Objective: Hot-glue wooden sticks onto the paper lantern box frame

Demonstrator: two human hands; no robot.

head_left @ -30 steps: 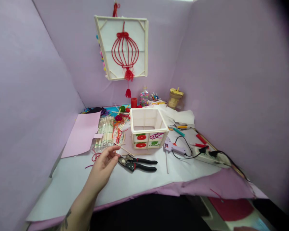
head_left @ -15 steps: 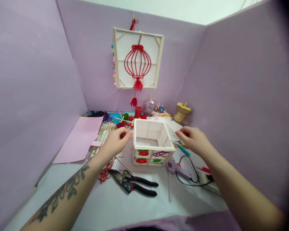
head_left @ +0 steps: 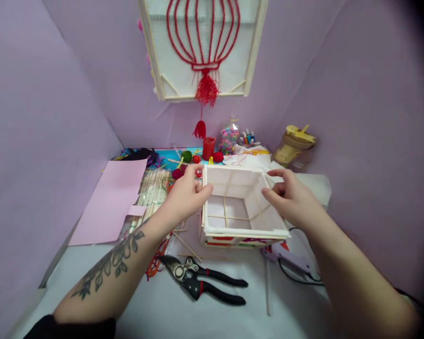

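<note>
An open-topped box (head_left: 247,231) of pale sticks and white panels stands on the table, with red, green and purple decorations along its front. My left hand (head_left: 192,188) is at the box's left rim, thumb over the edge and fingers bent round the outside. At the right rim is my right hand (head_left: 286,190), its thumb toward the inside and its fingers curled at the back corner. Both hands hold the box by its sides. Inside, a lattice of thin sticks crosses the bottom.
Pruning shears (head_left: 198,278) lie in front of the box, a glue gun (head_left: 289,259) to its right. Pink paper (head_left: 109,197) and bundled sticks (head_left: 151,188) are left. A lantern panel (head_left: 205,47) hangs above; behind stand a red cup (head_left: 208,148), a pompom jar (head_left: 229,136) and a yellow-lidded cup (head_left: 291,146).
My hands, apart from the box before, have closed in on its two side rims. The box appears larger and its inside shows more. The view has tilted down.
</note>
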